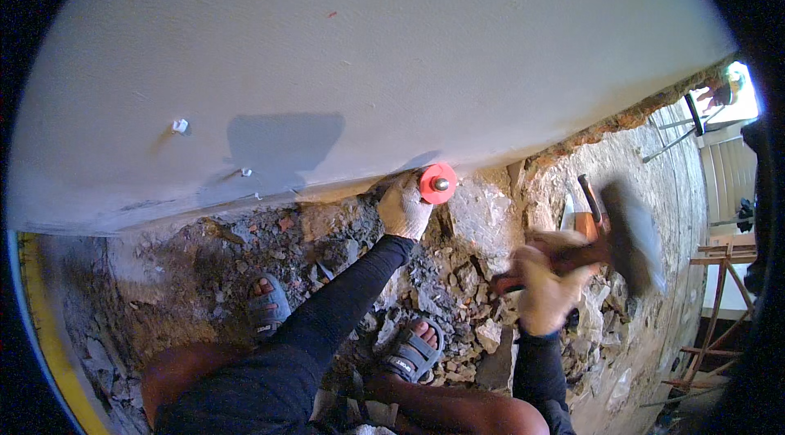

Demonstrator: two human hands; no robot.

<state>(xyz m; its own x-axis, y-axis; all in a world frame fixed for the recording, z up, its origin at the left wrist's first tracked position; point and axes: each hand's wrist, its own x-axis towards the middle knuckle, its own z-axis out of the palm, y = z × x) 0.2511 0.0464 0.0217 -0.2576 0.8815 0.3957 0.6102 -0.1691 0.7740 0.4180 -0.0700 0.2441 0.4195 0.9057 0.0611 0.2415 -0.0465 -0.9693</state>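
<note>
My left hand (402, 208), in a pale work glove, is closed around a chisel with a round red hand guard (437, 183). The chisel's metal striking end points toward me, while its tip is hidden at the foot of the wall. To the right, my gloved right hand (544, 294) grips a hammer (634, 235). Motion blurs the hammer's dark, heavy head, which is apart from the chisel. Behind the hammer lies an orange object with a dark handle-like part (585, 224), too covered to name.
A pale plastered wall (458, 51) rises ahead, with small white fittings (180, 126) sticking out. Broken rubble (327, 243) covers the ground around my sandalled feet (415, 349). At far left runs a yellow strip (53, 329); a wooden frame (721, 304) stands at far right.
</note>
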